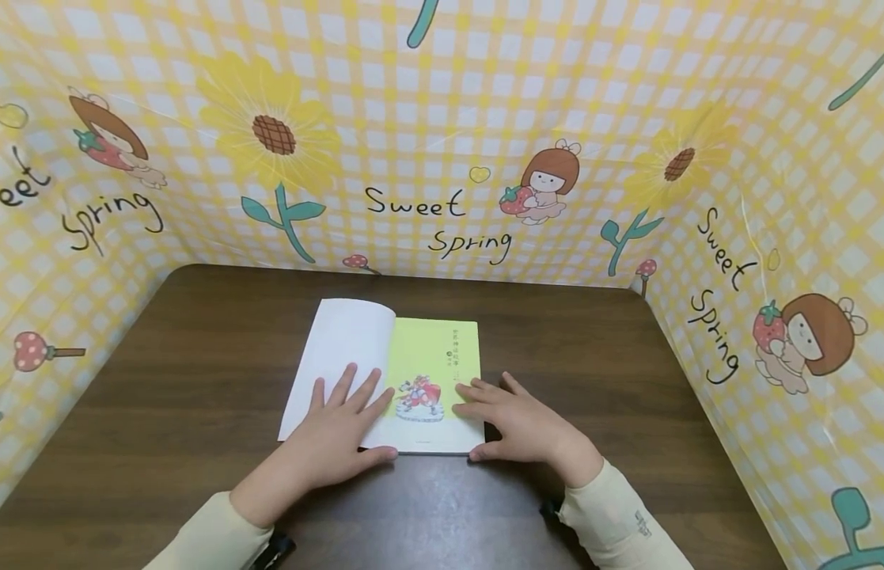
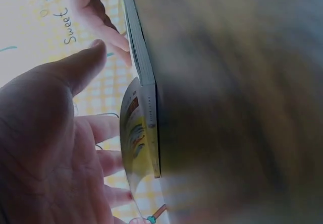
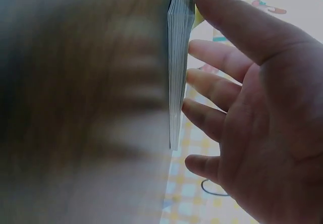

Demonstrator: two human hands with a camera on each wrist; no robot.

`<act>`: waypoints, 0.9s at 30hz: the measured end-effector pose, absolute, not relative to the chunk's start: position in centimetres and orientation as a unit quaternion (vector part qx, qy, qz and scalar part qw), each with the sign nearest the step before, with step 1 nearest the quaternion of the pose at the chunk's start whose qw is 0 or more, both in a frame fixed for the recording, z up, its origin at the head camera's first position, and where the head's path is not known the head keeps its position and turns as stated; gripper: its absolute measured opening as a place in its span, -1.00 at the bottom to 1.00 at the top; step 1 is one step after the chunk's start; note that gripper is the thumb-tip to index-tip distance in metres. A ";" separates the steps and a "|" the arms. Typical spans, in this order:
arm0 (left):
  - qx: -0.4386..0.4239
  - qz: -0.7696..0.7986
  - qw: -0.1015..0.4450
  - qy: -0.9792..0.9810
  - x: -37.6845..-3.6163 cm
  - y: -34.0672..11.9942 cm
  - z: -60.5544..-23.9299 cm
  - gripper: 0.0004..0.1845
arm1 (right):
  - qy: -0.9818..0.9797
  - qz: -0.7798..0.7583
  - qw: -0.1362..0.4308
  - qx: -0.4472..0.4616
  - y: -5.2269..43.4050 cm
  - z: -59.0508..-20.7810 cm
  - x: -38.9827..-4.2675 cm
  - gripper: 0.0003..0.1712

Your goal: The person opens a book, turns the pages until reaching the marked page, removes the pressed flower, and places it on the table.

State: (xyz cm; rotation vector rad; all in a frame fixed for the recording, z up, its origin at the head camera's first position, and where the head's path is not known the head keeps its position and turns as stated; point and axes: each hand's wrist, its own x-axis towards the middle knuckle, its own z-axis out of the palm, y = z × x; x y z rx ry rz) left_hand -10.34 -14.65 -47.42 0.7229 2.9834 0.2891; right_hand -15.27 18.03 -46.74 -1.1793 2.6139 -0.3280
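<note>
A book (image 1: 434, 348) lies open on the table, its light green right page printed with a column of characters and a small red and blue drawing. The blank white left page (image 1: 352, 336) bows upward near the fold. My left hand (image 1: 331, 439) rests on that page with fingers spread, its thumb by the book's lower edge. At the right edge, my right hand (image 1: 527, 423) touches the green page with extended fingertips, its thumb near the bottom corner. In the left wrist view, a curved cover flap (image 2: 133, 138) shows a yellow picture. The page block (image 3: 177, 67) stands out in the right wrist view.
The dark brown wooden table (image 1: 164, 380) has rounded back corners. A yellow checked cloth (image 1: 413, 103) with sunflowers and "Sweet Spring" lettering rises behind it and along both sides. Dark bands (image 1: 274, 548) show at the cream sleeve cuffs.
</note>
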 end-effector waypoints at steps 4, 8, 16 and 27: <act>0.226 0.103 0.057 0.967 -10.5 -13.9 -47.2 -0.04 | 0.900 -0.119 0.128 -0.400 18.6 -46.8 -15.5 -0.14; 0.209 0.113 0.074 0.969 -10.7 -13.4 -47.1 0.02 | 0.902 -0.118 0.124 -0.397 18.6 -46.8 -15.6 -0.10; 0.205 0.118 0.064 0.969 -10.7 -13.2 -47.5 0.05 | 0.917 -0.076 0.086 -0.382 17.4 -47.1 -14.9 0.11; 0.221 0.114 0.057 0.967 -11.0 -13.0 -47.4 0.07 | 0.923 -0.069 0.081 -0.369 16.4 -47.6 -14.6 -0.02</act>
